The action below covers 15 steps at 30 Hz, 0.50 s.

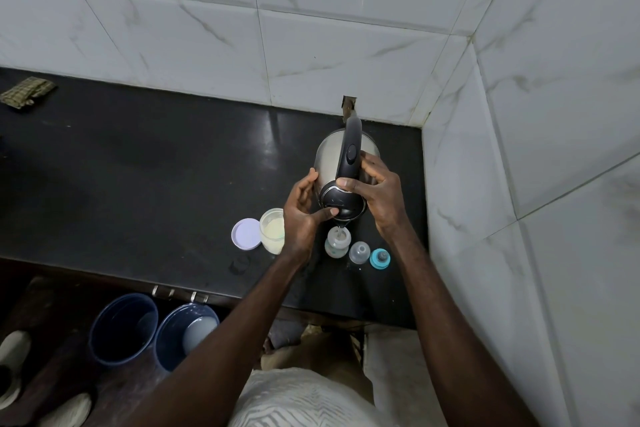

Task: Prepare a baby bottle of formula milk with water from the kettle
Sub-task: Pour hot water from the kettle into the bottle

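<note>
- While water runs from the tilted kettle (341,163) into the open bottle (337,242) standing directly under its spout, the person should keep the tilt shallow and the stream centred.
- Nearest, two buckets (123,328) stand on the floor, well left of the kettle.
- Beside the bottle: one clear cap (359,252), one teal teat ring (380,259), one formula tub (272,230), one lilac lid (246,233).
- Left hand (304,211) is closed around the kettle's lid end, thumb on it; right hand (375,189) is wrapped round the handle.
</note>
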### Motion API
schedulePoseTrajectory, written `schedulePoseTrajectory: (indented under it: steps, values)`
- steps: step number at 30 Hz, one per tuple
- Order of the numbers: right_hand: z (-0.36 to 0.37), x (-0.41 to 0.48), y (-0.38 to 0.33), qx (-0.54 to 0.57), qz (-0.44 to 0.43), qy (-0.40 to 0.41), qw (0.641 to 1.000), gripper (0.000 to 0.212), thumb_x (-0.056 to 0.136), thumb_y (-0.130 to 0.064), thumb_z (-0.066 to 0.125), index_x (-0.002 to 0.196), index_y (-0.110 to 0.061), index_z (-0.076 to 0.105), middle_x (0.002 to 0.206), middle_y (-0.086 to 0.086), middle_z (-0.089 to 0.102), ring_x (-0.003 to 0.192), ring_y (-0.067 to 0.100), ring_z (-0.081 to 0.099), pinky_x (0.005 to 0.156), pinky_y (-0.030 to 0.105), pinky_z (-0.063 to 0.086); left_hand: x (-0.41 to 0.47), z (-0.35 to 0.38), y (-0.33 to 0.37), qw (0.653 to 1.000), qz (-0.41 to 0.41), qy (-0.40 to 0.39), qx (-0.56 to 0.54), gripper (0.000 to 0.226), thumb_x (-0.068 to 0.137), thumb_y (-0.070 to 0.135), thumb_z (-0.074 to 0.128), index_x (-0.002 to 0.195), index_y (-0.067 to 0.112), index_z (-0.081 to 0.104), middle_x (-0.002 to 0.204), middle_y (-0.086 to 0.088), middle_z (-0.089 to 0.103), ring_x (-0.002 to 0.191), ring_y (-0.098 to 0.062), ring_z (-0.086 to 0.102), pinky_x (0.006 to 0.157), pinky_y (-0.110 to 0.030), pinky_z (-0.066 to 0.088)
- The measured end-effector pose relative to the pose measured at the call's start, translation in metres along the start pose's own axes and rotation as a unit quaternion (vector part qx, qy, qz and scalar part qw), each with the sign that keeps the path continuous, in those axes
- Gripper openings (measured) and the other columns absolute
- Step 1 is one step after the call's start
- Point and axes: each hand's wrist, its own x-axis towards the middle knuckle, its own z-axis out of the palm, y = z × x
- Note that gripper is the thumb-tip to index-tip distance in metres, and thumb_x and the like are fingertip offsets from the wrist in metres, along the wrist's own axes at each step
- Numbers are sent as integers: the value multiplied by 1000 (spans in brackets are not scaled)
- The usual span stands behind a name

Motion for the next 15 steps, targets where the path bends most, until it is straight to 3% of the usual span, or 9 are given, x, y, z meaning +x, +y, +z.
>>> schedulePoseTrajectory:
  steps: [7, 11, 15]
  values:
    - [0, 2, 4, 4, 5, 6, 1000, 52, 78, -14, 90, 127, -19, 73, 135, -1, 67, 123, 19, 67, 98, 46, 60, -1, 0, 1, 1000, 3, -2, 0, 87, 65, -26, 76, 143, 5, 52, 154, -7, 53, 140, -19, 54, 108, -36, 51]
    - [2, 3, 3, 12, 3, 5, 1000, 50, 78, -13, 90, 124, -19, 74, 134, 0, 67, 122, 18, 67, 99, 46, 60, 0, -2, 1, 1000, 0, -1, 5, 87, 66, -24, 77, 143, 7, 53, 153, -8, 54, 140, -23, 54, 112, -46, 49]
    - [4, 9, -1, 20, 3, 0, 1000, 43, 77, -15, 90, 116, -28, 77, 131, -1, 69, 121, 19, 68, 98, 48, 60, 1, -1, 2, 1000, -10, 10, 1, 85, 69, -22, 77, 144, 6, 52, 149, -10, 57, 136, -24, 57, 111, -47, 50]
